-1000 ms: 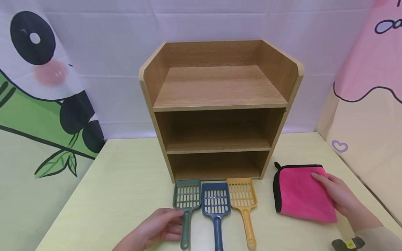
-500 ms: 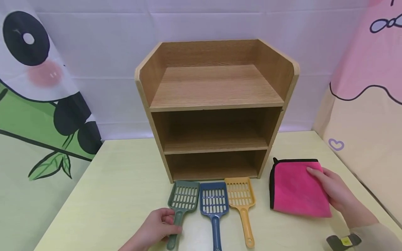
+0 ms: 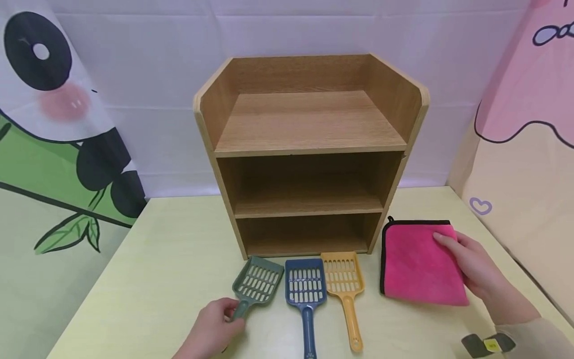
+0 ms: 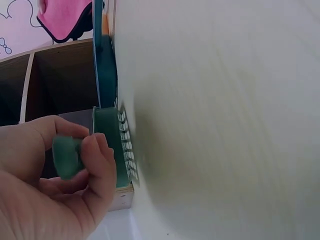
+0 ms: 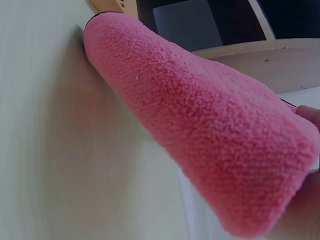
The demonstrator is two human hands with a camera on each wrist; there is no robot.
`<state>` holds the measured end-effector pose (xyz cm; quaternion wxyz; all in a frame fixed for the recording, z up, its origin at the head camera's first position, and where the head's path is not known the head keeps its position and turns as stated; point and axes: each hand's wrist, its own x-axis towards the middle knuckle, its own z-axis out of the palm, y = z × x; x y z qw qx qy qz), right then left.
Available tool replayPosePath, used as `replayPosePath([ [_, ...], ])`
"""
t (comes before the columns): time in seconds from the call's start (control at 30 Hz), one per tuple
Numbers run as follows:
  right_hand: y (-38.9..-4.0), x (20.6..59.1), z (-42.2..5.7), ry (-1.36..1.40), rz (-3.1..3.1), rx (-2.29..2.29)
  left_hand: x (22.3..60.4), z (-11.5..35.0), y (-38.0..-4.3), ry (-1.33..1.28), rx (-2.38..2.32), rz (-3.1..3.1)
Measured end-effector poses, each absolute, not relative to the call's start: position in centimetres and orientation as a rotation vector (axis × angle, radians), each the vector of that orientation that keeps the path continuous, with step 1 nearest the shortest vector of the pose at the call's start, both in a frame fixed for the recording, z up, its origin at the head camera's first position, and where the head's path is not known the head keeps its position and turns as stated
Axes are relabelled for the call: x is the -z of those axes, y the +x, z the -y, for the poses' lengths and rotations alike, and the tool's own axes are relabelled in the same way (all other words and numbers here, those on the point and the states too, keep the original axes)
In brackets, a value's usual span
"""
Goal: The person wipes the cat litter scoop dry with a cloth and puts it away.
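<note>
In the head view a green litter scoop [image 3: 258, 282] lies tilted at the left of a row of scoops. My left hand [image 3: 213, 326] grips its handle, and the left wrist view shows fingers and thumb curled round the handle's end [image 4: 66, 157]. Beside it are a blue litter scoop [image 3: 306, 282] and a yellow litter scoop [image 3: 343, 273], untouched, handles toward me. At the right my right hand [image 3: 475, 269] pinches the edge of a folded pink cloth [image 3: 419, 264] with black trim. From the right wrist view, the cloth's near end looks raised off the table.
A wooden shelf unit [image 3: 309, 149] with a top tray and two lower compartments stands behind the scoops. The pale table [image 3: 179, 259] spreads out on both sides of it. Printed fabric hangs at the back and sides.
My left hand has gone from touching the green scoop's handle to gripping it, and the scoop has turned and shifted left. The pink cloth has moved slightly left and away from me in my right hand.
</note>
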<state>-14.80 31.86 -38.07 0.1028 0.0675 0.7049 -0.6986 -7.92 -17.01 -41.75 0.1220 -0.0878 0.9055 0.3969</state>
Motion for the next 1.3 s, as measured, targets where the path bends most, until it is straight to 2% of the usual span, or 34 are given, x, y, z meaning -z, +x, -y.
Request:
replayPosePath([
  [0.27, -14.4, 37.1, -30.6, 0.109, -2.076, 2.094, 40.5, 17.5, -7.5, -0.135, -0.999, -2.863],
  [0.53, -14.2, 35.9, -29.8, 0.003, -2.065, 2.125, 38.8, 17.4, -7.2, -0.044, -1.054, -2.959],
  [1.3, -12.6, 32.7, -24.6, -0.057, -2.247, 2.121, 37.3, 14.8, -9.5, 0.528, -1.269, -3.018],
])
